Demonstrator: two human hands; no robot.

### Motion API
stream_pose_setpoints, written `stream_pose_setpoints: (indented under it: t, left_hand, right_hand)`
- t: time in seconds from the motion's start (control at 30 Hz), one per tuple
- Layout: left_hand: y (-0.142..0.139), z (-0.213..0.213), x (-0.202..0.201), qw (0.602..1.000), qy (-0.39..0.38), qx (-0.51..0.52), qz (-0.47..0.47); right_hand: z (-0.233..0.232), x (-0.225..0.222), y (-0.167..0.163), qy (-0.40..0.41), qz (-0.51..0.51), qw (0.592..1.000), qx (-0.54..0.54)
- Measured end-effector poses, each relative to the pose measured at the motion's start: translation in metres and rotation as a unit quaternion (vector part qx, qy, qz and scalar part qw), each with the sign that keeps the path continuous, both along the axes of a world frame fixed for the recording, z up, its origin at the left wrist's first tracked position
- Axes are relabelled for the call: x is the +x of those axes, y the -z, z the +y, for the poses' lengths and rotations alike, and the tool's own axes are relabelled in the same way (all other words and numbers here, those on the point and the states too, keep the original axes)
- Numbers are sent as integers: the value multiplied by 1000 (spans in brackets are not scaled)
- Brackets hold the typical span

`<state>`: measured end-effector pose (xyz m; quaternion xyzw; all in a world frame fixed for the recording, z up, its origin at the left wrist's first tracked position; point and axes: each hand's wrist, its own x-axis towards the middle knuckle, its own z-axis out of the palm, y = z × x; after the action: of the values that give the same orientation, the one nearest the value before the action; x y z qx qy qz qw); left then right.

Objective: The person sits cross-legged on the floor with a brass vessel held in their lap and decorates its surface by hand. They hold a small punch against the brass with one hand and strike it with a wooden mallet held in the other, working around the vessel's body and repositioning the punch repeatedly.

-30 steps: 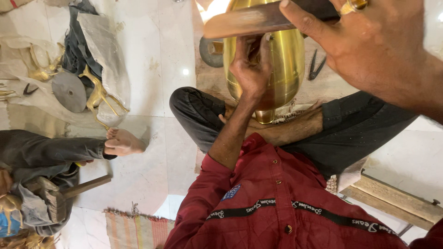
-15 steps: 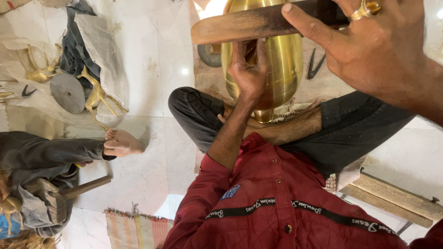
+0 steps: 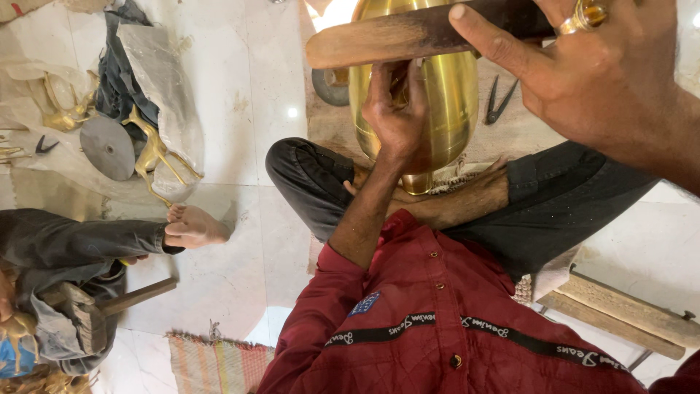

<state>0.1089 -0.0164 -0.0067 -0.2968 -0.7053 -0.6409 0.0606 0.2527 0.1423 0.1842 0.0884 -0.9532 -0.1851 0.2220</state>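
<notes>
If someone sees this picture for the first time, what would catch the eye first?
Most likely the shiny brass vessel at top centre, resting on the person's crossed legs. The left hand presses against its side, while the right hand, wearing a ring, holds a wooden tool across its top. At left, small brass deer figures lie on the floor beside another person's bare foot.

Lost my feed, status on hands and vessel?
Left hand flat on polished brass vessel. Right hand gripping dark wooden tool across it. Nothing obstructing.
</notes>
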Motion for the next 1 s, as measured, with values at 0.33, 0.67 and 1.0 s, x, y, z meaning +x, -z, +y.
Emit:
stream_pose_setpoints:
  t: [0.33,0.67,1.0]
  left_hand:
    - [13,1,-3,999,-12,-5,37]
    - [6,1,-7,999,3,-19,-36]
    - [-3,0,-11,998,4,-51,-25]
  right_hand:
    - [-2,-3,5,-3,1,1000,-20]
    - [-6,-2,-5,27,11,999,-14]
    - [-11,-18,-25,40,-51,992,-108]
